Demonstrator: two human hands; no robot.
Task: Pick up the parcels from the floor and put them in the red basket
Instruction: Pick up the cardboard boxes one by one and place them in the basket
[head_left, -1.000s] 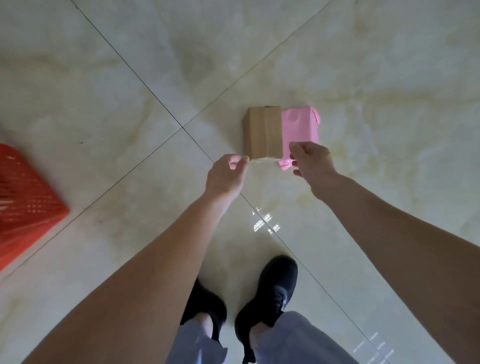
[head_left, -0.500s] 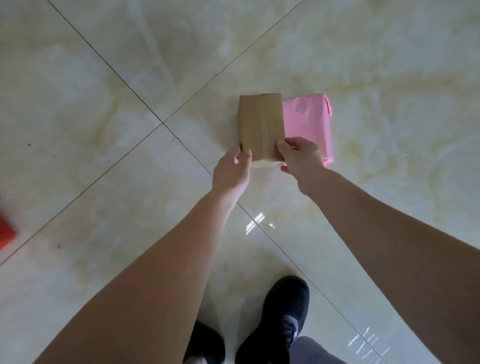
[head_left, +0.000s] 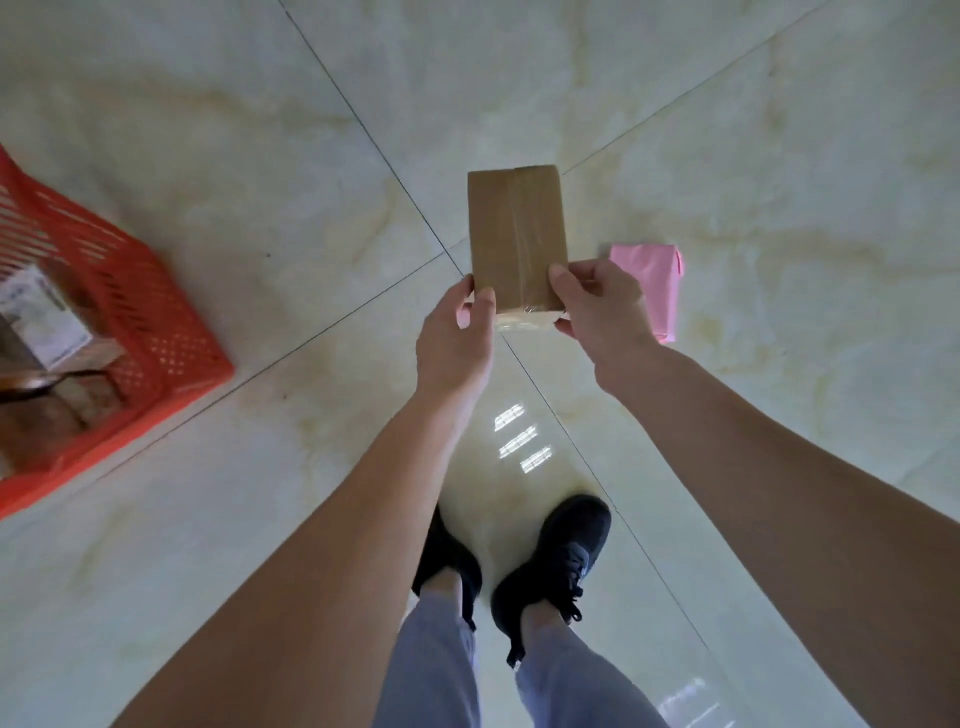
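Shiny pale floor tiles (head_left: 727, 130) with thin dark lines fill the view under a standing person. Both hands are held out in front and grip 1 brown parcel (head_left: 517, 234) between them, up off the floor. The left hand (head_left: 454, 338) pinches the near left corner with its thumb on top. The right hand (head_left: 602, 306) pinches the near right corner, thumb on top too. The brown parcel is flat, has clear tape down its middle, and points away from the person.

Just to the right of the right hand, and partly hidden behind it, a pink parcel (head_left: 654, 280) lies on the floor. Far to the left of the left hand sits the red basket (head_left: 156, 322) with holes in its walls. Inside the basket is a box with a white label (head_left: 41, 322), and maybe some more brown things, but that part is dark and hard to make out.

Below the hands, close to the person, are 2 black shoes (head_left: 561, 556) and light grey trouser legs (head_left: 431, 665). Bright window glints (head_left: 519, 439) shine on the floor between the arms.
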